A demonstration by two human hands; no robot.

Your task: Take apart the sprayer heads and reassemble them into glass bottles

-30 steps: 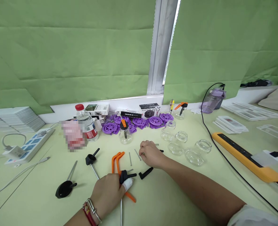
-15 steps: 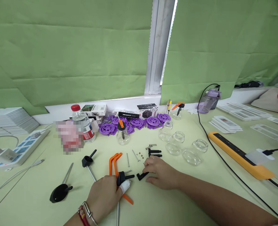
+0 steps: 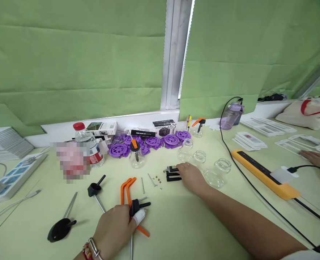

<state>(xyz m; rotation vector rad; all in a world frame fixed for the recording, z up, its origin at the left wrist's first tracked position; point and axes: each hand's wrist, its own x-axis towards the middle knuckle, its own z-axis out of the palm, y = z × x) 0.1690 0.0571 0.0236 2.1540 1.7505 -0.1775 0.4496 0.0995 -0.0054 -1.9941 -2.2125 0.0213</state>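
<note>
My left hand [image 3: 118, 224], a white wrap on its thumb, is closed around a black plastic pump head [image 3: 135, 208] with a black spout pointing right. A metal rod [image 3: 131, 245] runs down below it. Orange levers [image 3: 124, 189] lie beside and under this hand. Further right, my right hand [image 3: 193, 178] has its fingertips on one of several small black plastic pieces [image 3: 173, 178]; its grip is partly hidden. A spring [image 3: 165, 170] lies by these pieces. Left of them are long screws [image 3: 143, 185] and tiny brown bits [image 3: 157, 179].
Two black heads with rods, one a flat lid [image 3: 60, 230], lie at left. Glass jars [image 3: 214, 178] stand or lie behind my right hand. Purple discs [image 3: 119, 150], a water bottle [image 3: 94, 153] and an orange power strip [image 3: 265, 175] surround the area. Another person's hand [image 3: 315, 158] is at far right.
My right hand has moved up and away from me, carrying the loose black piece over to the other black pieces. My left hand keeps its hold. Another person's hand has come into view at right.
</note>
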